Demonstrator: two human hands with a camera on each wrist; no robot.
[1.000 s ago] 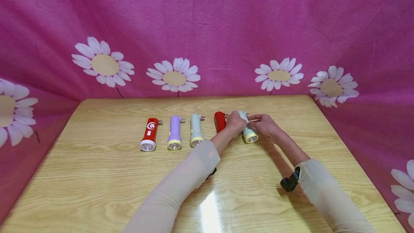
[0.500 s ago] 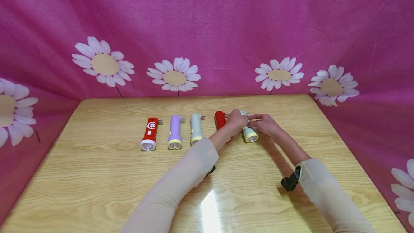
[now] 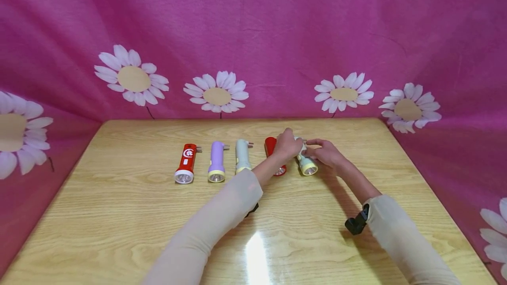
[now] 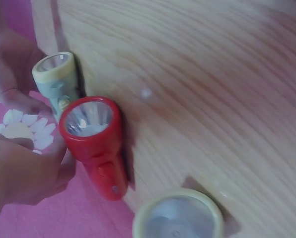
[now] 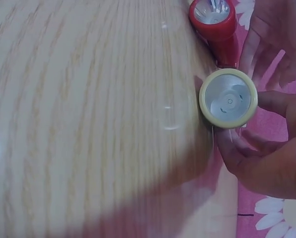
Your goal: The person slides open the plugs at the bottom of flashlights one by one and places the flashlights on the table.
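A pale grey-green flashlight (image 3: pixel 305 162) with a cream rim lies at the right end of a row on the table, lens toward me. My right hand (image 3: pixel 325 153) holds its body between thumb and fingers, as the right wrist view shows. My left hand (image 3: pixel 288 145) is above and between this flashlight and a plain red flashlight (image 4: pixel 101 144); in the right wrist view its fingers are loosely spread, gripping nothing visible. Part of the red flashlight is hidden by the left hand and forearm in the head view.
Farther left lie another grey-green flashlight (image 3: pixel 242 153), a purple flashlight (image 3: pixel 216 157) and a red flashlight with a white emblem (image 3: pixel 188 159), plug prongs pointing right. The wooden table (image 3: pixel 119 223) meets a pink flowered cloth (image 3: pixel 269 34) behind and at both sides.
My left hand has shifted slightly left, off the right-end grey-green flashlight, and covers more of the red one's middle. My right hand stays at the grey-green flashlight. The head view has shifted a little.
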